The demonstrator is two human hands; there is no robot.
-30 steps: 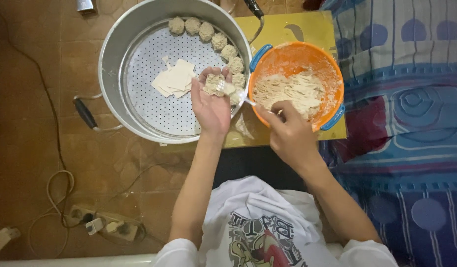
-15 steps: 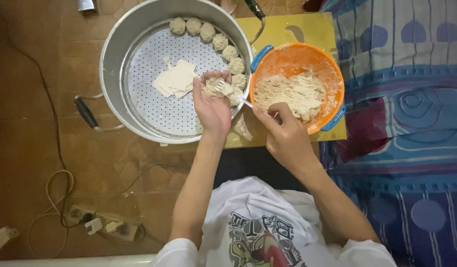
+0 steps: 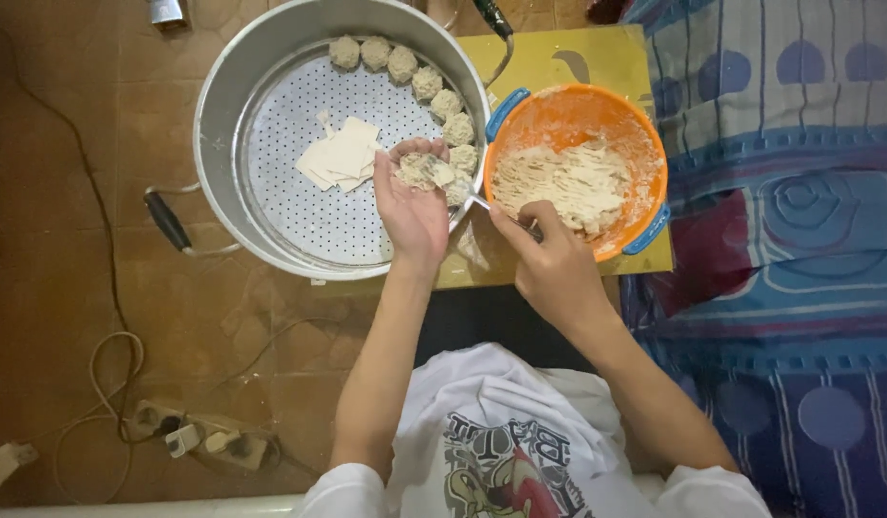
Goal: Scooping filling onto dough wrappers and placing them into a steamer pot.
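My left hand [image 3: 412,206] is cupped over the steamer pot, holding a filled dumpling wrapper [image 3: 421,170] in its palm. My right hand [image 3: 549,259] grips a thin metal utensil [image 3: 484,202] whose tip points toward the dumpling. A large metal steamer pot [image 3: 223,115] with a perforated tray holds a curved row of several finished dumplings [image 3: 427,84] along its far right rim and a stack of square wrappers [image 3: 342,153] in the middle. An orange bowl [image 3: 597,105] of pale minced filling [image 3: 568,182] stands just right of the pot.
The bowl rests on a yellow board [image 3: 568,58] on a brown tiled floor. A patterned blue mattress [image 3: 779,192] fills the right side. A power strip [image 3: 208,436] and cables lie at lower left. A black-handled pot handle [image 3: 165,219] sticks out to the left.
My right hand has drawn the utensil slightly back from the dumpling toward the bowl's edge. The left hand stays cupped around the filled wrapper.
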